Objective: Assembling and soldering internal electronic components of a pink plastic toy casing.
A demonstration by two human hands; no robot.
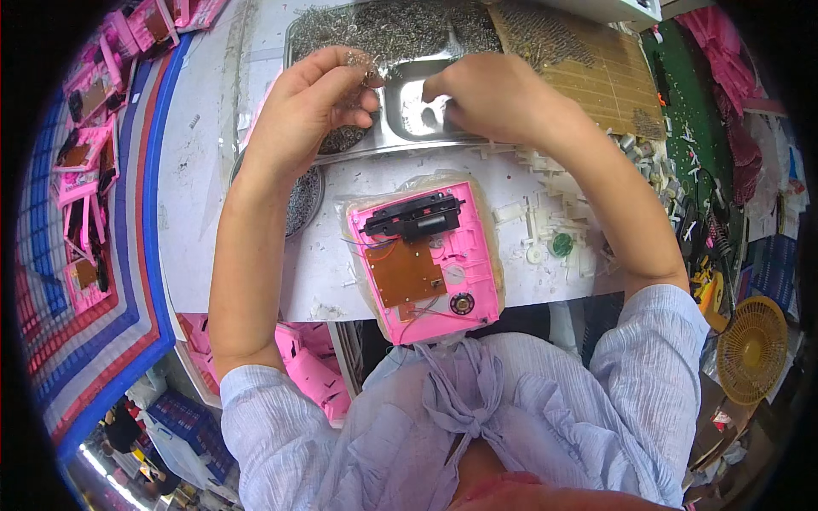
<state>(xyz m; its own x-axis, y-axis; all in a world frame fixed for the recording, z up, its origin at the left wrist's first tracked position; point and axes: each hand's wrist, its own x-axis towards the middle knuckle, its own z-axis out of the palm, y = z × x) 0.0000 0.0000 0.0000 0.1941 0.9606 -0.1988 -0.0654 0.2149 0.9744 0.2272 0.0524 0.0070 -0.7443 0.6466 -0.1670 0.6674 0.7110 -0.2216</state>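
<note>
My left hand (pixel 317 100) is closed in a pinch over the left part of a metal tray (pixel 388 146), holding a tangled clump of small metal springs (pixel 365 65). Over the tray's shiny compartment, my right hand (pixel 494 95) has its fingers curled together; whatever they hold, if anything, is too small or hidden to name. Loose springs (pixel 375 32) fill the tray's back compartments. In front of me lies a pink plastic casing (pixel 477 255), carrying a black mechanism (pixel 417 218), a brown circuit board (pixel 402 274) and thin wires.
A cardboard sheet (pixel 613 85) with many springs lies right of the tray. White plastic parts (pixel 554 226) are scattered on the right. A round dish (pixel 307 203) sits under my left forearm. Pink casings (pixel 83 213) lie on striped cloth at left; a yellow basket (pixel 750 349) stands at right.
</note>
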